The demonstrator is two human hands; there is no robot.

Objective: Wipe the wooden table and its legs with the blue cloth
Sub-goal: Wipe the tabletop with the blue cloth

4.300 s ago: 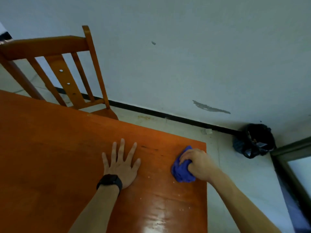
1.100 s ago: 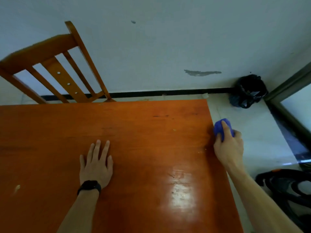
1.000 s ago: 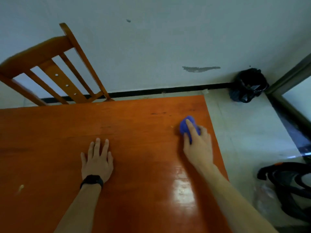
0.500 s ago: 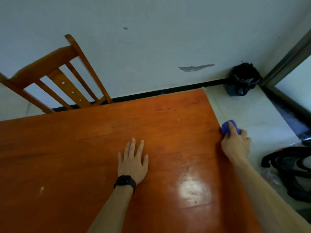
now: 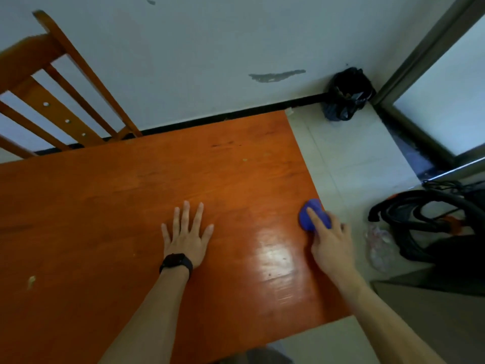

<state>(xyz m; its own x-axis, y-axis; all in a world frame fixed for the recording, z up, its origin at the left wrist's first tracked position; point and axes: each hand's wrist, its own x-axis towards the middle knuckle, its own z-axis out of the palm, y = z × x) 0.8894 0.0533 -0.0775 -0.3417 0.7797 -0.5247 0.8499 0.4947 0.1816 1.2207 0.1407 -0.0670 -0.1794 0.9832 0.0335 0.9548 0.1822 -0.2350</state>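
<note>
Still on the tabletop: my right hand [image 5: 329, 243] grips the blue cloth [image 5: 312, 214] at the wooden table [image 5: 131, 193]'s right edge, left hand [image 5: 186, 233] flat, fingers spread. Legs probably next, so crouching.

On the glossy orange-brown wooden table [image 5: 105, 206], the left hand [image 5: 186, 237] lies flat with fingers spread, while the right hand [image 5: 331, 245] presses a bunched blue cloth [image 5: 309, 214] at the table's right edge.
</note>
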